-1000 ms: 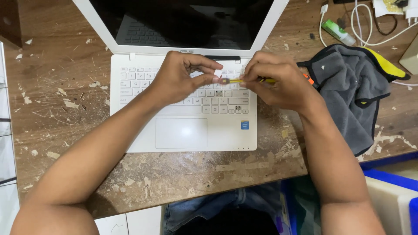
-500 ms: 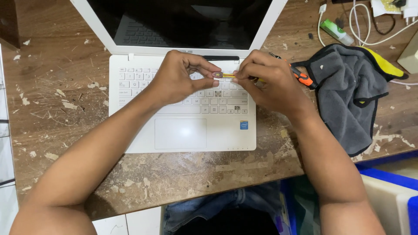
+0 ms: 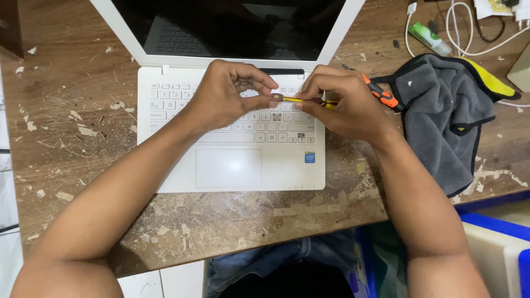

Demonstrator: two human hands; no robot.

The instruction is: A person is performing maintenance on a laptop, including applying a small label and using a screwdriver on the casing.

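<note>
A white laptop (image 3: 287,168) stands open on a worn wooden table (image 3: 72,143), its screen dark. Both my hands hover over the top rows of its keyboard (image 3: 265,129). Between them runs a thin yellow tool (image 3: 298,100) with a small dark end piece. My left hand (image 3: 223,99) pinches that dark end between thumb and fingers. My right hand (image 3: 348,105) grips the yellow shaft, which disappears under its fingers. An orange-handled tool (image 3: 383,96) lies just behind my right hand, next to the laptop's right edge.
A grey cloth (image 3: 447,116) with yellow trim lies right of the laptop. White cables (image 3: 458,33) and a small green tube (image 3: 428,36) sit at the back right. Blue and white bins (image 3: 497,243) stand below the table's front right edge.
My right hand has shifted slightly up and toward the left hand, so less of the yellow tool shows. Both hands keep their hold on it.
</note>
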